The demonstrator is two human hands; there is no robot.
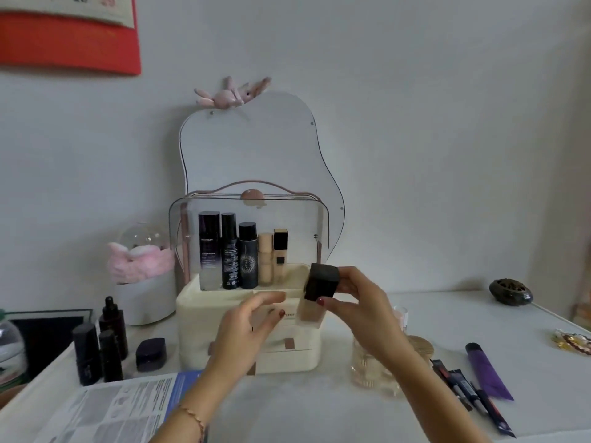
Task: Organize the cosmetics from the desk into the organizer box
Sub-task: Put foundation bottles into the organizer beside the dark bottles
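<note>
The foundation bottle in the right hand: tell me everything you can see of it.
The foundation bottle is a squarish clear bottle of beige liquid under a tall black block cap. The right hand pinches it around the cap, tilted with the cap leaning right, in the air before the organizer box. The left hand is open beside it, not touching.

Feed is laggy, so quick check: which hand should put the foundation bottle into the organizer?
Right. The right hand already grips the foundation bottle just before the organizer, beside the row's open end. The left hand is empty.
</note>
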